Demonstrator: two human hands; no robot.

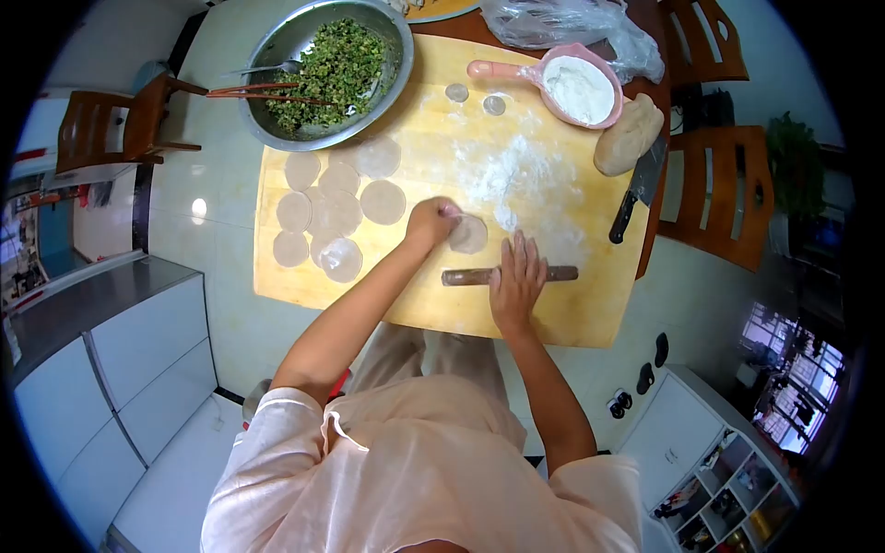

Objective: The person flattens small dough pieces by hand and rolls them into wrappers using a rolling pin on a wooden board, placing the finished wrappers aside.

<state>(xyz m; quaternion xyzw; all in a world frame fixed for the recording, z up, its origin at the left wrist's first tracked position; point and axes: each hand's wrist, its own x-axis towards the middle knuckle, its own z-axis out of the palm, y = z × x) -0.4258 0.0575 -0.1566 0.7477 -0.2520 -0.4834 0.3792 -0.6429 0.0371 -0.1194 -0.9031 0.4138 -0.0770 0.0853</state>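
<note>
My left hand (pixel 430 224) pinches the left edge of a small round dumpling wrapper (pixel 469 235) lying on the wooden board. Across a short brown rolling pin (pixel 468 276) lies my right hand (pixel 518 281), palm down with its fingers stretched out past the pin. The pin sits just below the wrapper, apart from it. Several rolled wrappers (pixel 383 202) are spread on the left of the board, some overlapping, one dusted with flour. Two small flattened dough pieces (pixel 494 105) rest near the far side. Loose flour (pixel 516 170) is scattered beyond my right hand.
A steel bowl (pixel 400 88) of chopped green filling, with chopsticks and a spoon, stands far left. At the far right are a pink scoop of flour (pixel 579 89), a dough lump (pixel 630 135) and a black-handled knife (pixel 624 217). A plastic bag (pixel 572 28) lies beyond the board (pixel 590 313).
</note>
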